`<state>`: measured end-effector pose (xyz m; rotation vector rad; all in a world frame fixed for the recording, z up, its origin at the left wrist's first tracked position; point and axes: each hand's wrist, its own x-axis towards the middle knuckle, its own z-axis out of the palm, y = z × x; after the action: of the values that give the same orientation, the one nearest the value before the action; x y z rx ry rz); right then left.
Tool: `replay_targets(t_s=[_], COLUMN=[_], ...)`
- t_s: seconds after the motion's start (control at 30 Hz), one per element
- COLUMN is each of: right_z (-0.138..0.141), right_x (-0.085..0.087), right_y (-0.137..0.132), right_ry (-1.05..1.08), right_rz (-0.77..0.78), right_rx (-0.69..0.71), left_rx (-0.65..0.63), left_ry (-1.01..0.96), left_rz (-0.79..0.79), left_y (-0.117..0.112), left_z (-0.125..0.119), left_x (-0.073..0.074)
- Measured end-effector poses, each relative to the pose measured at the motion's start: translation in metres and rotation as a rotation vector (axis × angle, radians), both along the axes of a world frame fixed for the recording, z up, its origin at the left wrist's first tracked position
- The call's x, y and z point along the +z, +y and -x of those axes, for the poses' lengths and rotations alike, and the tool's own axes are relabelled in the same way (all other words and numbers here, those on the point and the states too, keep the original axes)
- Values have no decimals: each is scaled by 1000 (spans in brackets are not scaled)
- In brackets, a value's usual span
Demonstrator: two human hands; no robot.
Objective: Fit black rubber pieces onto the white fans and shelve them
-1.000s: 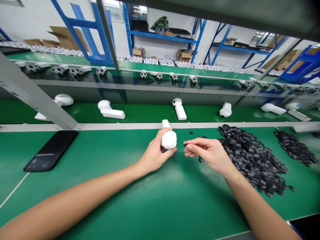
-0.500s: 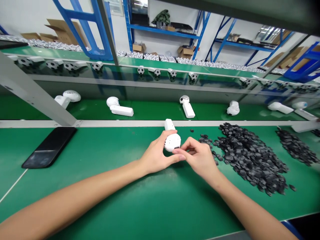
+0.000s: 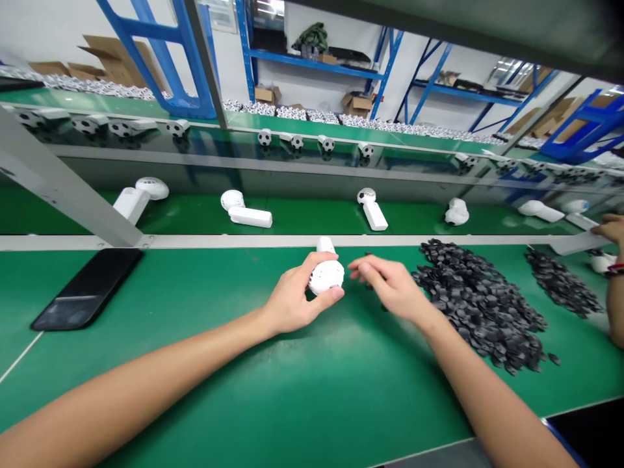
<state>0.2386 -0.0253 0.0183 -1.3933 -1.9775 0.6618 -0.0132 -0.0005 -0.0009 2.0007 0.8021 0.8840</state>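
On the green bench (image 3: 302, 396), the left hand (image 3: 291, 304) is closed around the round head of a white handheld fan (image 3: 327, 277). The fan's long axis runs away from the person, handle pointing at the far rail. The right hand (image 3: 396, 290), fingers loosely spread, sits just right of the head. A pile of black pieces (image 3: 480, 305) lies further right.

A fan (image 3: 326, 276) is held in the left hand (image 3: 290, 302) over the table (image 3: 292, 390). A phone (image 3: 85, 289) is laid to its left, a pile of parts (image 3: 478, 305) to its right; more fans (image 3: 373, 209) are set on the belt (image 3: 302, 218) behind.
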Motion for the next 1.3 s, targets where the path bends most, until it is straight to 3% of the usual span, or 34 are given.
replay_targets(t_s=[0.07,0.2,0.33,0.47,0.67,0.87,1.13,1.3], right_z=[-21,-48,-53,-53,-49,-45,-30,-10], right_x=[-8,-29,-39,-38,-38,-42,-28,-16], right_y=[12,33,46,49,44,49,32,12], right_ry=[-151,-415,-365,-310,-267,-277,-197,14], right_rz=[-120,-102,-85,-69,-67,-80,-50,114], right_rx=[-236,-369,-337,-298,-285,-239,-238,-171], left_rx=[-22,-25,17,64,40,11,-18,-34], left_ry=[-32,-111,-154,-151,-63,-51,-168,-172], left_rz=[2,60,79,93,189,189,305,293], left_y=[1,3,4,1,-2,-2,3,4], left_z=[3,5,4,2,0,0,-3,-4], left_x=[4,7,4,-3,-6,-6,-14,-15])
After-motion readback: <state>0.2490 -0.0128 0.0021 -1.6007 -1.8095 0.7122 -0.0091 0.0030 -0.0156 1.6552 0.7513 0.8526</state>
